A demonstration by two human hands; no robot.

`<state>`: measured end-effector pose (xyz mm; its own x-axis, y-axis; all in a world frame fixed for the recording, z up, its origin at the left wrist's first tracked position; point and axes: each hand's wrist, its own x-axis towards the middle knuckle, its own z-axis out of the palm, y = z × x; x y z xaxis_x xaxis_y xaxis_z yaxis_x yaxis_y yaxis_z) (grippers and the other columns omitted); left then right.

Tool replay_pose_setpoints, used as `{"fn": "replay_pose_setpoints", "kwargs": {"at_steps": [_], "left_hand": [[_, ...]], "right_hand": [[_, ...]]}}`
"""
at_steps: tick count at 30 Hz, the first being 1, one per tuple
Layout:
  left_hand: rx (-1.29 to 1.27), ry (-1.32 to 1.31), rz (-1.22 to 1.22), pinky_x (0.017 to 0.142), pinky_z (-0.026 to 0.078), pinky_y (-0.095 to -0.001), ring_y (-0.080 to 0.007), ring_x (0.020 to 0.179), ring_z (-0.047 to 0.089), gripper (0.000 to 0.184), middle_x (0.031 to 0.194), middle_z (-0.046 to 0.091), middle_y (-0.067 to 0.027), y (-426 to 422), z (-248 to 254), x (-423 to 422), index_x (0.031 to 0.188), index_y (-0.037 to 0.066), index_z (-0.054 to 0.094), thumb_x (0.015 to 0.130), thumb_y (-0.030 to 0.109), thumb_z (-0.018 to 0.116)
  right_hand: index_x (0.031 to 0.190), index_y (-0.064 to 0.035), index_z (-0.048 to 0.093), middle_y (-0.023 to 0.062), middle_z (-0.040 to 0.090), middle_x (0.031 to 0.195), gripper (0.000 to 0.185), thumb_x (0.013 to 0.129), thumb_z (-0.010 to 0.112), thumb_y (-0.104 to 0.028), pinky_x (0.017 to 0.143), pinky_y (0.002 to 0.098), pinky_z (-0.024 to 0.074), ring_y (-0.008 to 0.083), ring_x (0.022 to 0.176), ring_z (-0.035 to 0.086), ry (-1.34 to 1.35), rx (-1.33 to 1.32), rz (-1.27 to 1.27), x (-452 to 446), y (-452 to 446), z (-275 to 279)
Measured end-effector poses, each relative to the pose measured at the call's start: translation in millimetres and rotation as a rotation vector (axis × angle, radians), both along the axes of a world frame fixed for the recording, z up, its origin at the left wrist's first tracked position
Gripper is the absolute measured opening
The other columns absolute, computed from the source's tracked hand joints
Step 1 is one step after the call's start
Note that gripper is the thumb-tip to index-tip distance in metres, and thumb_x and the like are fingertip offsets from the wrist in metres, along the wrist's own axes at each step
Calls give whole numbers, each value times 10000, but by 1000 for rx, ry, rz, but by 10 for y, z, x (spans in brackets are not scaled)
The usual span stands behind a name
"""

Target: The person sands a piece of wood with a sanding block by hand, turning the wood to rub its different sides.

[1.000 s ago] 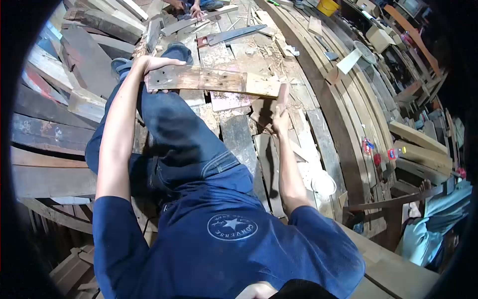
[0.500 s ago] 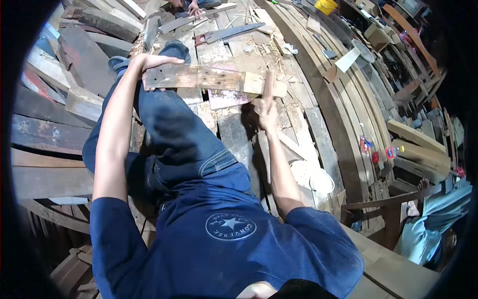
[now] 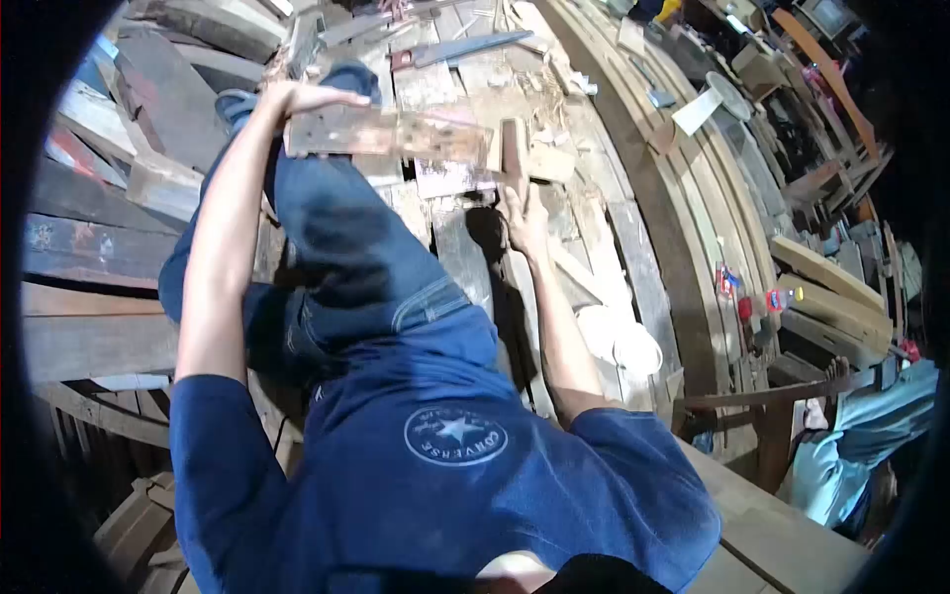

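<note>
A: Where is the board (image 3: pixel 381 134)?

B: It lies crosswise in front of the person, over the floorboards (image 3: pixel 455 247), its left end close to the bent leg (image 3: pixel 346 213). Whether it rests on the leg I can't tell.

A: And the hands?

B: The left grip (image 3: pixel 295 98) clasps the board's left end, with one digit stretched along the far edge; the rest of the fingers are mostly hidden. The right grip (image 3: pixel 524 223) is wrapped round the near end of a brown wooden piece (image 3: pixel 514 148), which crosses the board near its pale right end.

A: Is that piece touching the board?

B: I can't tell from this angle.

A: How should this be handled well?

B: I'd have the left grip press firmly, because the board's far-off right end could rock or swing. Holding at the opposite end seems wise: it leaves those fingers well apart from the wooden piece. The right wrist should be loose but sure, with the piece square across the board.

A: Anything nearby to mind?

B: A saw (image 3: pixel 475 49) lies beyond the board, shavings (image 3: pixel 549 89) are scattered past its right end, and a white bucket (image 3: pixel 636 349) stands on the person's side, to the right of it. I'd give the right elbow room from that bucket.
</note>
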<state>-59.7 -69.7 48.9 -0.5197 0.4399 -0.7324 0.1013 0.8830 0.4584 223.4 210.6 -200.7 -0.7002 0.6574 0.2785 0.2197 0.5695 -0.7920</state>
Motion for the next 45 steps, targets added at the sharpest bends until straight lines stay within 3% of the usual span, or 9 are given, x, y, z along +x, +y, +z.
{"fn": "replay_pose_setpoints", "kwargs": {"at_steps": [8, 11, 15, 17, 20, 24, 28, 32, 45], "left_hand": [[7, 203, -6, 568, 579, -403, -261, 653, 695, 925, 882, 725, -155, -12, -143, -114, 1093, 38, 704, 661, 854, 642], [-90, 137, -17, 917, 499, -411, -290, 1096, 648, 1023, 1318, 628, -170, 20, -52, -78, 1339, 56, 621, 661, 820, 673], [-31, 223, -62, 753, 558, -413, -261, 900, 688, 986, 1159, 685, -162, 21, -209, -253, 1275, 76, 657, 648, 838, 666], [-25, 261, -34, 665, 586, -415, -249, 799, 709, 970, 1080, 715, -154, -20, -136, -78, 1240, 86, 676, 642, 850, 658], [-12, 319, -65, 643, 591, -427, -278, 822, 714, 1000, 1158, 691, -178, -6, -238, -311, 1276, 80, 658, 639, 852, 661], [-32, 128, -85, 982, 483, -459, -304, 1245, 563, 1070, 1398, 557, -216, 5, 138, 76, 1393, 63, 574, 661, 838, 660], [-58, 155, -106, 897, 543, -427, -281, 1186, 615, 1079, 1361, 595, -184, 6, 32, -39, 1361, 11, 586, 672, 840, 639], [-107, 402, -281, 1116, 380, -364, -319, 1359, 477, 1178, 1483, 483, -201, -9, 197, 130, 1395, -3, 536, 638, 898, 587], [-61, 657, -412, 892, 532, -422, -372, 1003, 690, 1058, 1079, 693, -294, -93, 140, 509, 1025, -128, 699, 630, 852, 652]], "right_hand": [[1483, 9, 402, 312, 561, 1344, 740, 987, 513, -530, 1070, 439, 412, 415, 1279, 537, -111, -283, -325, 159, 957, -651], [1363, 97, 478, 349, 619, 1191, 684, 997, 529, -479, 971, 467, 467, 472, 1139, 599, -106, -8, -149, 195, 472, -221], [1410, 106, 416, 363, 587, 1243, 717, 1004, 500, -480, 1034, 478, 430, 490, 1212, 550, -123, -92, -8, 237, 247, -116], [1410, 77, 450, 324, 576, 1307, 726, 994, 512, -515, 1053, 447, 418, 432, 1240, 553, -70, -219, -251, -44, 901, -1146], [1430, 79, 411, 305, 550, 1352, 769, 989, 490, -546, 1052, 439, 427, 423, 1237, 560, -88, -305, -375, -46, 688, -592], [1396, 43, 439, 358, 618, 1169, 672, 992, 523, -488, 938, 510, 465, 493, 1099, 607, -22, -28, -98, 67, 263, -324], [1149, 41, 549, 346, 640, 1106, 539, 997, 522, -475, 897, 507, 469, 476, 1062, 626, 23, -100, -202, 92, 442, -476], [1481, 43, 385, 291, 496, 1427, 784, 981, 518, -547, 1099, 424, 382, 398, 1333, 483, -136, -299, -212, 250, 557, -251], [1451, 118, 374, 279, 512, 1418, 719, 1013, 526, -432, 1107, 371, 364, 327, 1322, 499, -139, -433, -121, 688, 304, -320]]}}
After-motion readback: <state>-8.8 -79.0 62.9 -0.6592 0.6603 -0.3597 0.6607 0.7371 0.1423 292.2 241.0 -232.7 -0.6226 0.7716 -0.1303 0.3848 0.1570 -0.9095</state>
